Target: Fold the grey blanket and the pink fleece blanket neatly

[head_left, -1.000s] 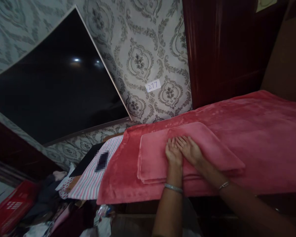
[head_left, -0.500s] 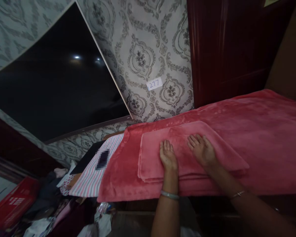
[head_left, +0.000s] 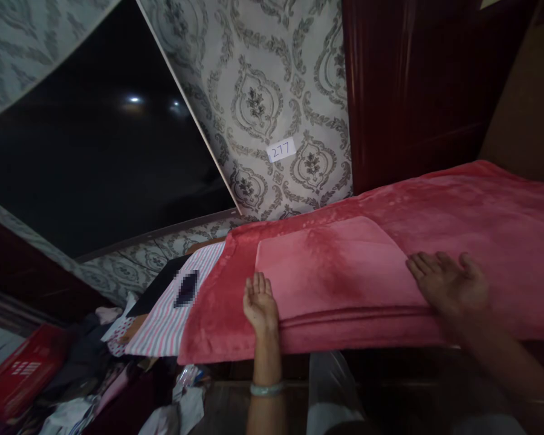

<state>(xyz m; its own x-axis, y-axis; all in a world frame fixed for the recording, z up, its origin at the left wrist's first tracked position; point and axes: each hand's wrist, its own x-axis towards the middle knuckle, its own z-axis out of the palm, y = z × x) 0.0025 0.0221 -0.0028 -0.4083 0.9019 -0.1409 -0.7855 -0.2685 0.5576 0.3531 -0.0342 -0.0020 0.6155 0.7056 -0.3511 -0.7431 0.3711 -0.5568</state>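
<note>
A small white paper label (head_left: 281,149) fixed to the grey ornamental-pattern wallpaper (head_left: 263,90) reads "277", handwritten. White markings on the red box (head_left: 13,377) at lower left are illegible.

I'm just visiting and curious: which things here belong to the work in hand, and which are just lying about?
In hand: left hand, right hand, folded pink towel, red blanket.
Lying about: striped cloth, television, red crate, clothes pile.

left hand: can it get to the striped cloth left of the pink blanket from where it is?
Probably yes. The left hand lies flat at the left edge of the folded pink towel; the striped cloth lies just to its left, with only the pink blanket between and nothing standing on it.
</note>
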